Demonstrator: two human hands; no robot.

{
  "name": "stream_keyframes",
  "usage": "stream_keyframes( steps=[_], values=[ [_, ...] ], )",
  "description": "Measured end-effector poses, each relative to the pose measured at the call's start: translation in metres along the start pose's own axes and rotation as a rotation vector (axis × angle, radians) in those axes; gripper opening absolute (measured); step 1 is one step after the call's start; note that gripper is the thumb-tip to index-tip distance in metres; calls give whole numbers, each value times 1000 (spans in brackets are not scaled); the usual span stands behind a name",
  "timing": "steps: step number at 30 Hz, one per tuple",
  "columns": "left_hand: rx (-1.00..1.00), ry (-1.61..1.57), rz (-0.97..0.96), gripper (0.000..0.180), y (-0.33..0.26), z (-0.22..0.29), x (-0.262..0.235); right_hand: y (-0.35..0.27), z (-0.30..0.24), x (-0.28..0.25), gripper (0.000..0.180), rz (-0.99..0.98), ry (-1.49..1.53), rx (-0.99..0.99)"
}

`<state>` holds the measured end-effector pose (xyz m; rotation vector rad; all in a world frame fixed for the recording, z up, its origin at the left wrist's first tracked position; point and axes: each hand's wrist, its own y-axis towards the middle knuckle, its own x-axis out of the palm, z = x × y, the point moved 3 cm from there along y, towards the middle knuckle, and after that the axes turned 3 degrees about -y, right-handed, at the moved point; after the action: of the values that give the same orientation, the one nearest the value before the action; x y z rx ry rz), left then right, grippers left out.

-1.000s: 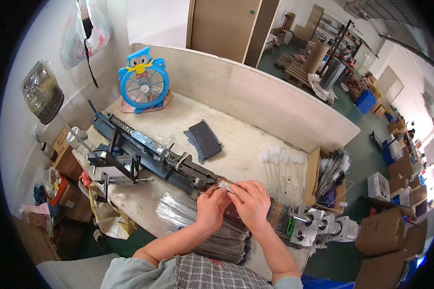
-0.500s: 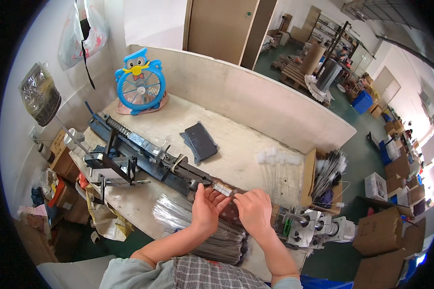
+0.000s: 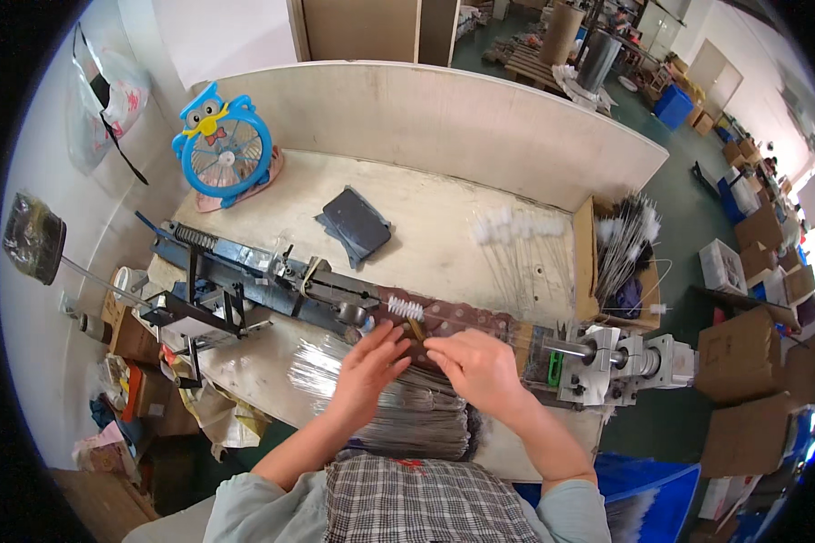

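workshop — bench machine (image 3: pixel 272 281), stacked cartons (image 3: pixel 743 362)

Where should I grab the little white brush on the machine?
Grab the white brush by the thin wire stem beside its tuft, not the soft bristles, probably from the near side: it lies flat along the machine, right by the left hand.

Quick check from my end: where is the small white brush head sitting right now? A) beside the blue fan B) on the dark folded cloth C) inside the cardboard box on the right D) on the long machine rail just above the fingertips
D: the white brush head lies on the long machine rail, just above the left hand and right hand.
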<state>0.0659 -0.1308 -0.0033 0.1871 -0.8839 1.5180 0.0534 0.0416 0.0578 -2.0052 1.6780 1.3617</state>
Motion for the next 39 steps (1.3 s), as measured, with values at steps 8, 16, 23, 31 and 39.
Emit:
stream_keyframes(
  steps=[8, 16, 23, 31, 39],
  values=[
    [429, -431, 592, 33, -16, 52, -245, -34, 18, 30, 18, -310, -33, 197],
    [646, -197, 956, 35, -58, 145, -385, -31, 21, 39, 20, -561, -105, 257],
    [631, -461, 766, 29, -26, 66, -290, -41, 21, 28, 20, -627, -154, 314],
    [117, -320, 113, 30, -3, 11, -77, -57, 31, 18, 13, -502, -206, 351],
    [-142, -18, 140, 20, 10, -13, 22, -71, 34, 8, 19, -413, -326, 301]
  ],
)
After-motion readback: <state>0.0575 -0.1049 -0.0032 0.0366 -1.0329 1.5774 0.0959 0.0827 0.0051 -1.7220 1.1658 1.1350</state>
